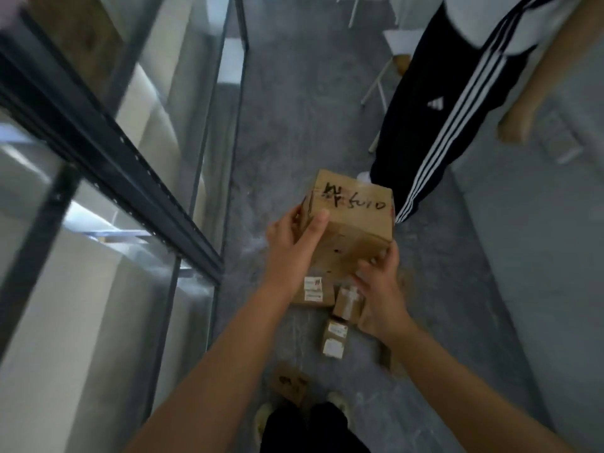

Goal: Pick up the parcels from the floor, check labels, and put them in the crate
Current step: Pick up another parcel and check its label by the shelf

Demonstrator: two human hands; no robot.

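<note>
A dark metal rack [108, 152] ran along at nine o'clock. My left hand [291, 243] gripped the cardboard box [353, 217] on its nine o'clock side, thumb laid over the top face beside the black handwriting. The box was lifted above the grey floor [294, 109], centre of view. My right hand [379, 289] clasped its five o'clock corner, though blur hid the fingers' exact lie. Below, at six o'clock, a labelled parcel [312, 291] and a taped parcel [348, 304] lay on the floor. A person in striped trousers [441, 109] stood at one o'clock.
</note>
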